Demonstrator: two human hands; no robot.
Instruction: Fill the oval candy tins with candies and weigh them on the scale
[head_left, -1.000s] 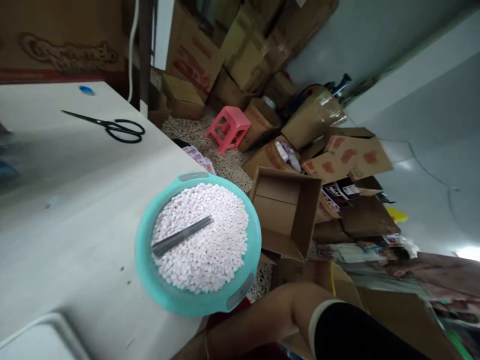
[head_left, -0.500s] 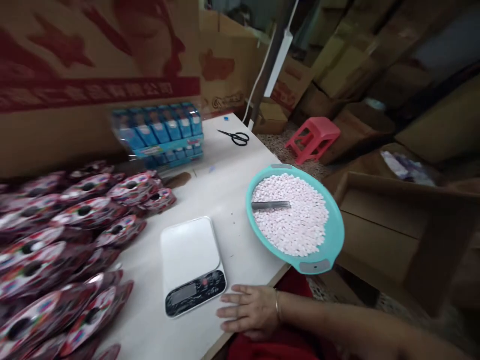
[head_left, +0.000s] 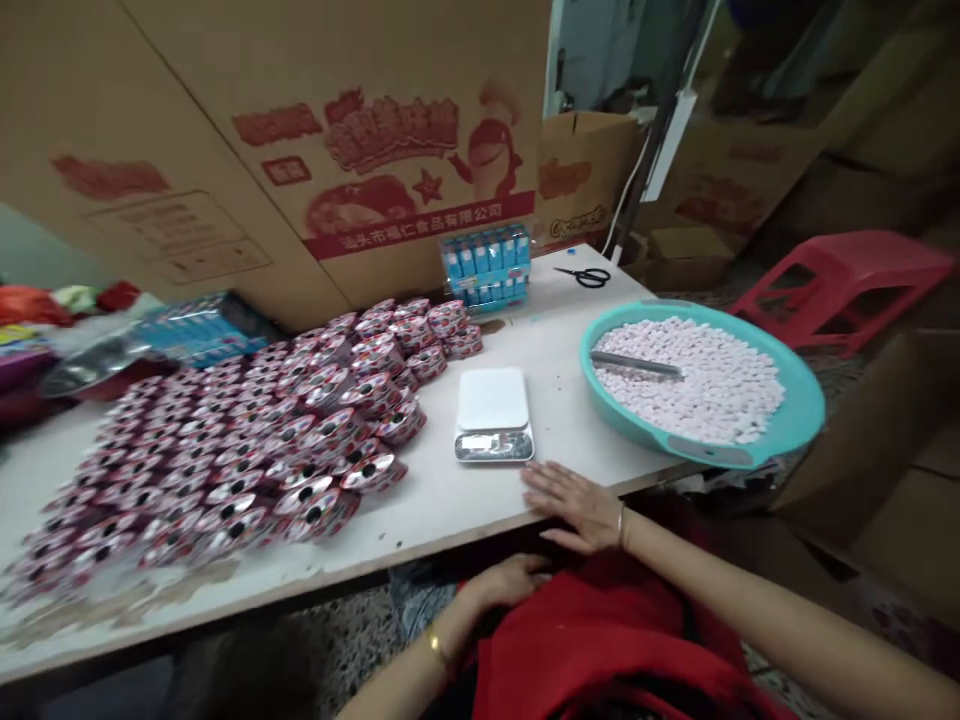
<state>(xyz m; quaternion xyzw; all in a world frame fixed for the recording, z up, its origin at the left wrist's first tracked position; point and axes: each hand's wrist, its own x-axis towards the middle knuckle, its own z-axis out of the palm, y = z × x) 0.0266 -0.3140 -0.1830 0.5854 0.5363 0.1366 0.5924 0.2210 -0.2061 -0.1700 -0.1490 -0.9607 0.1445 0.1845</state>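
Note:
My right hand (head_left: 574,505) lies flat on the front edge of the table, its fingers apart and holding nothing. Just beyond its fingertips sits a white kitchen scale (head_left: 493,400) with a bare top and a dark display panel. To the hand's right, a turquoise basin (head_left: 806,405) holds many small pale pink candies (head_left: 720,385). A metal scoop-like strip (head_left: 637,365) rests on the candies. My left hand (head_left: 510,582) rests low at my lap, below the table edge, fingers loosely extended and partly in shadow, with no object visible in it.
Rows of shiny red round packs (head_left: 247,430) cover the table's left part. A blue wrapped multipack (head_left: 487,265) and black scissors (head_left: 589,277) lie at the back. Cardboard boxes (head_left: 420,130) stand behind. A red stool (head_left: 847,270) and an open carton (head_left: 892,530) are at right.
The view has swung left and widened, bringing my left hand and more packs into sight. My right hand stays on the table edge by the scale.

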